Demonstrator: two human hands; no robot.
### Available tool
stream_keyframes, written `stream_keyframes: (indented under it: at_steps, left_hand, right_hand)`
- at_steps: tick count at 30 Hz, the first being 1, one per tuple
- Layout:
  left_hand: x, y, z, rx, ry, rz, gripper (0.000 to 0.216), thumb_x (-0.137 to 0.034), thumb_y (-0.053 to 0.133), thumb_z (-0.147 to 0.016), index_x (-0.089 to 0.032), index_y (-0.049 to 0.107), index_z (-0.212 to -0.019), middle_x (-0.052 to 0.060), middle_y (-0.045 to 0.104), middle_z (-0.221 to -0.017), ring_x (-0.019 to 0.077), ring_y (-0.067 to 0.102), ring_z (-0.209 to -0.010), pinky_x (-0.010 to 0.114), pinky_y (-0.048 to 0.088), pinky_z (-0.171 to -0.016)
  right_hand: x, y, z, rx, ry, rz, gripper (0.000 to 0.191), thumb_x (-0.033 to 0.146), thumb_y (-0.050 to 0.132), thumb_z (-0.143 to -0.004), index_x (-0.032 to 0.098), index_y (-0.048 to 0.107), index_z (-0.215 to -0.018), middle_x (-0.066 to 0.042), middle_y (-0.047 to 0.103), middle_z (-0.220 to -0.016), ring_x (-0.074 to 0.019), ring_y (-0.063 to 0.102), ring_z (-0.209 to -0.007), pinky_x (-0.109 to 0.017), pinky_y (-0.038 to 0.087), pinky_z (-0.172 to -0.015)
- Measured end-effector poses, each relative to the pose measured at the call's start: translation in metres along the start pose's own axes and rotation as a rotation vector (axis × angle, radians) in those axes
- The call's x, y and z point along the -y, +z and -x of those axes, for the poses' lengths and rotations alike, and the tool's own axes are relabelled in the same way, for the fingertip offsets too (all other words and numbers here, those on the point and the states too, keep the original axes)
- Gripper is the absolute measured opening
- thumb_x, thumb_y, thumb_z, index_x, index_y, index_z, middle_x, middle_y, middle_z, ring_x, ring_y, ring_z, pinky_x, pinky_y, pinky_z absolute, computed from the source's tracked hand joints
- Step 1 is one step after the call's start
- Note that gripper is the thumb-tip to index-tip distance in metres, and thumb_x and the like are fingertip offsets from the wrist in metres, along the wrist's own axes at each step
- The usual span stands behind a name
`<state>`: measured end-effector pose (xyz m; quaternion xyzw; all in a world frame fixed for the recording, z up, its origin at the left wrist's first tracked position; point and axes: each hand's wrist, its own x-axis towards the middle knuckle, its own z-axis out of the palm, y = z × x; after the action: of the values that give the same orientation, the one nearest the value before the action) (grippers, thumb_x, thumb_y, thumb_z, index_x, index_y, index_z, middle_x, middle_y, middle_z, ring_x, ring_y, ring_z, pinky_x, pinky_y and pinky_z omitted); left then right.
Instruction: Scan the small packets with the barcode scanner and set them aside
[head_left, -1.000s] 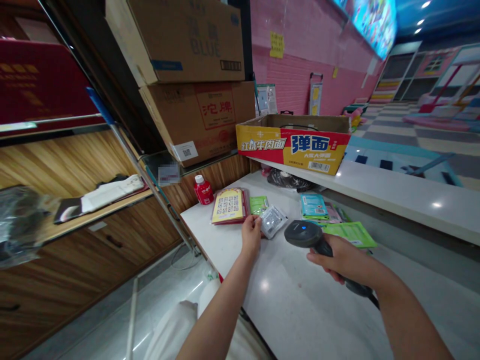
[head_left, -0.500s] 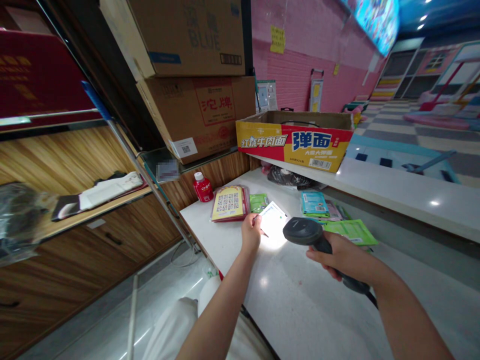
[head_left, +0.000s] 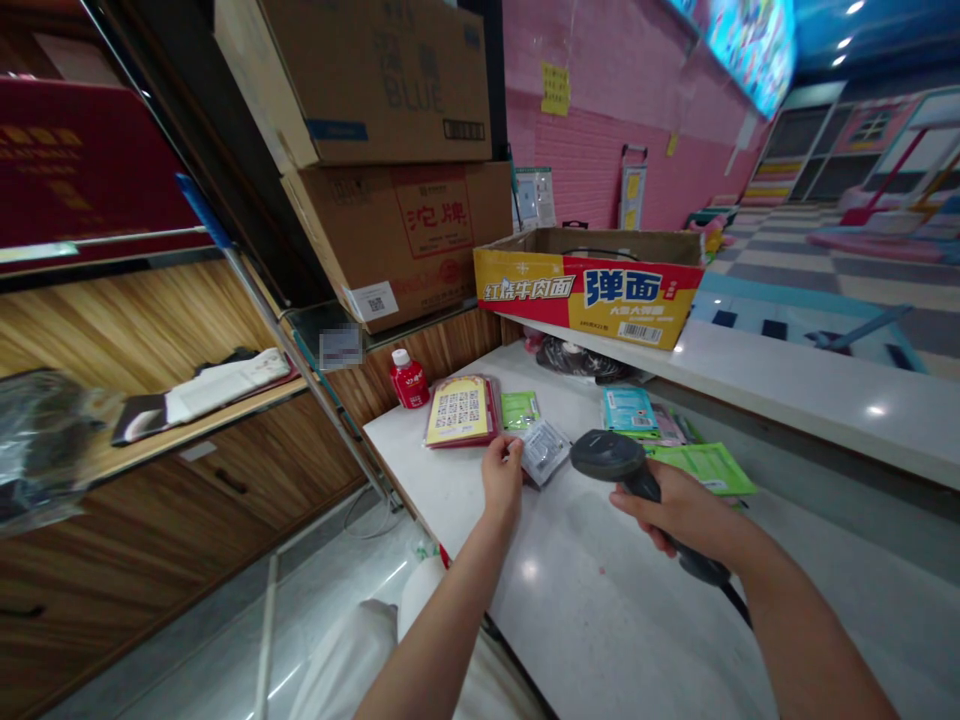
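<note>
My right hand (head_left: 679, 515) is wrapped round the handle of a dark barcode scanner (head_left: 609, 455), whose head points left over the white counter (head_left: 600, 610). My left hand (head_left: 502, 478) rests on the counter with its fingers pinching the near edge of a small clear plastic packet (head_left: 544, 449). A green packet (head_left: 518, 408) lies just behind it, beside a red-edged yellow card with QR codes (head_left: 457, 410).
A teal packet (head_left: 628, 408) and a larger green packet (head_left: 705, 466) lie right of the scanner. A small red bottle (head_left: 407, 381) stands at the counter's back left. A yellow-red noodle carton (head_left: 592, 285) sits on the raised ledge; stacked brown boxes (head_left: 397, 230) loom left.
The scanner's bright light on the clear packet half a second ago has gone out. The scanner has risen slightly. My left hand keeps its hold on the packet.
</note>
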<state>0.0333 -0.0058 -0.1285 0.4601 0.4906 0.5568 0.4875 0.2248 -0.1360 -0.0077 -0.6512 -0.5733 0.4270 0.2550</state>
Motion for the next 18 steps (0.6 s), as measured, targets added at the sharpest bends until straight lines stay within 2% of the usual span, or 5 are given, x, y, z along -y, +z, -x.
stream_keyframes:
  at_steps: [3,6,11,14,18]
  left_hand:
    - [-0.002,-0.001,0.005,-0.102,-0.063,0.036,0.027,-0.042,0.059,-0.076,-0.015,0.056,-0.080,0.001,0.059,-0.069,0.0131,0.058,-0.059,0.022,0.049,-0.049]
    - [-0.011,-0.007,0.013,-0.041,-0.117,0.008,0.027,-0.039,0.058,-0.079,-0.013,0.058,-0.086,0.005,0.064,-0.076,0.0158,0.063,-0.066,0.027,0.053,-0.058]
    - [-0.039,-0.025,0.031,0.030,0.220,-0.801,0.017,-0.022,0.057,-0.082,-0.013,0.066,-0.093,0.013,0.064,-0.098,0.0250,0.062,-0.096,0.041,0.050,-0.088]
    - [-0.048,-0.026,0.034,0.269,0.469,-1.128,0.029,-0.017,0.057,-0.082,-0.018,0.065,-0.110,0.013,0.059,-0.119,0.0261,0.054,-0.114,0.040,0.042,-0.100]
    - [-0.043,-0.015,0.026,0.564,0.536,-1.227,0.041,-0.019,0.055,-0.086,-0.021,0.057,-0.127,0.011,0.051,-0.137,0.0252,0.047,-0.125,0.037,0.037,-0.106]
  right_hand:
    - [0.003,-0.002,0.002,-0.049,0.010,-0.038,0.019,0.038,0.054,-0.085,0.021,0.046,-0.084,0.007,0.050,-0.049,-0.0087,0.048,-0.036,-0.020,0.040,-0.036]
    - [0.004,-0.004,0.004,-0.078,0.023,-0.036,0.019,0.038,0.055,-0.084,0.022,0.046,-0.084,0.007,0.050,-0.049,-0.0091,0.048,-0.036,-0.020,0.040,-0.036]
    - [0.000,-0.005,0.002,-0.080,-0.013,-0.054,0.023,0.043,0.054,-0.084,0.021,0.049,-0.084,0.006,0.052,-0.049,-0.0103,0.049,-0.037,-0.022,0.041,-0.036]
    - [-0.002,-0.006,0.002,-0.087,-0.024,-0.074,0.026,0.046,0.054,-0.084,0.020,0.049,-0.083,0.006,0.051,-0.047,-0.0105,0.048,-0.036,-0.023,0.041,-0.036]
    - [0.001,-0.005,0.003,-0.112,0.003,-0.071,0.024,0.044,0.054,-0.084,0.020,0.049,-0.081,0.007,0.049,-0.047,-0.0098,0.047,-0.035,-0.022,0.040,-0.036]
